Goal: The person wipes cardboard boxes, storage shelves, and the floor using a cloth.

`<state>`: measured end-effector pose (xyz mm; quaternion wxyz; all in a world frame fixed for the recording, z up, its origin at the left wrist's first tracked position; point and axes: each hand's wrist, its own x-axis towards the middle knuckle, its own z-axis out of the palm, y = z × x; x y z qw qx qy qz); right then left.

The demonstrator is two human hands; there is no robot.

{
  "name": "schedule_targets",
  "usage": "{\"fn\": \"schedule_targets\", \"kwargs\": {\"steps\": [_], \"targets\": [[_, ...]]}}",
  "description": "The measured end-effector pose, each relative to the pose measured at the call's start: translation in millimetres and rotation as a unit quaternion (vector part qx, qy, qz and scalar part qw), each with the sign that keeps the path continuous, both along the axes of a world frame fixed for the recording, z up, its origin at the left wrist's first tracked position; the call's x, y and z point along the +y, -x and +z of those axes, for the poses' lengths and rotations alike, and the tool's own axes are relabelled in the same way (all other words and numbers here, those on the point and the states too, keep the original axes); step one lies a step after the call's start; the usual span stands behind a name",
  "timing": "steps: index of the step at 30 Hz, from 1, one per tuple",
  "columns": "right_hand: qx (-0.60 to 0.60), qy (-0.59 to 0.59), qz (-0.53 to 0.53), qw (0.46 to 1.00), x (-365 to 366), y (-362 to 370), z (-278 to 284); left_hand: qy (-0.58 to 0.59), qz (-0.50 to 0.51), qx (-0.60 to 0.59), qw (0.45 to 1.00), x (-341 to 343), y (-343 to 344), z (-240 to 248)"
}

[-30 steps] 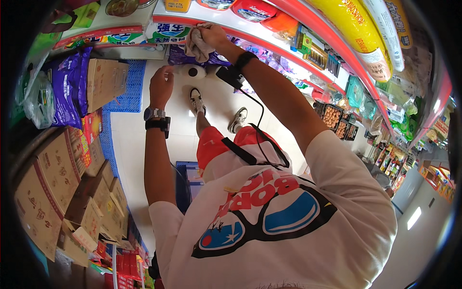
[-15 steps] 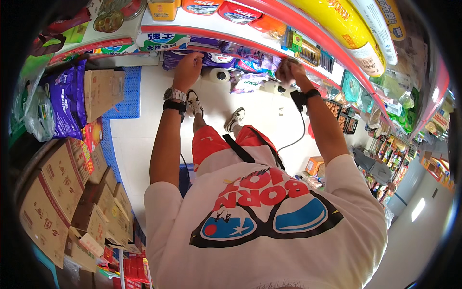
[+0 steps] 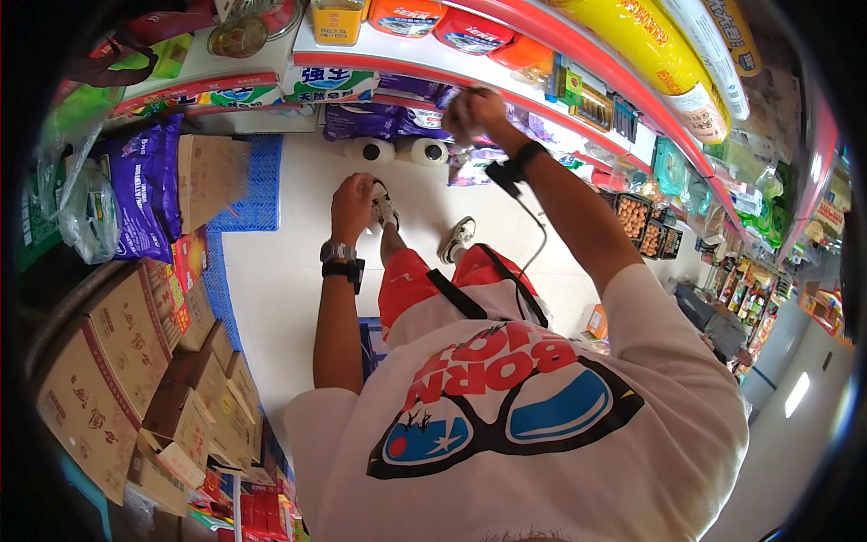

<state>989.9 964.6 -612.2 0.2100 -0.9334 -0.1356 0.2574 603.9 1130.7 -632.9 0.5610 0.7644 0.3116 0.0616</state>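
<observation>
My left hand [image 3: 351,208] hangs over the floor beside my shoe, its fingers curled in; what they hold, if anything, is hidden. Beyond it, two pale round containers with dark centres stand side by side at the foot of the shelf, a left container [image 3: 368,151] and a right container [image 3: 424,151]. My right hand [image 3: 475,116] is in front of the shelf edge, above purple packs [image 3: 411,119]. It is smeared by motion, so its fingers do not show clearly. A dark strapped device [image 3: 504,178] with a cable sits at my right wrist.
The red-edged shelf [image 3: 397,65] curves across the far side, with orange-capped containers [image 3: 406,16] on it. Cardboard boxes [image 3: 99,397] and a blue plastic pallet [image 3: 257,181] line the left. Egg crates [image 3: 632,217] lie to the right.
My left hand has drawn back from the shelf toward my body. My right hand has moved left and up along the shelf edge. Two containers now show beside each other at left.
</observation>
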Motion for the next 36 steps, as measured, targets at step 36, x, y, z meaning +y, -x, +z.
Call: {"fn": "schedule_targets", "kwargs": {"steps": [36], "targets": [[0.308,-0.358,-0.133,0.871,-432,539,237,0.046,-0.330,-0.145,0.932,-336,191,251]]}}
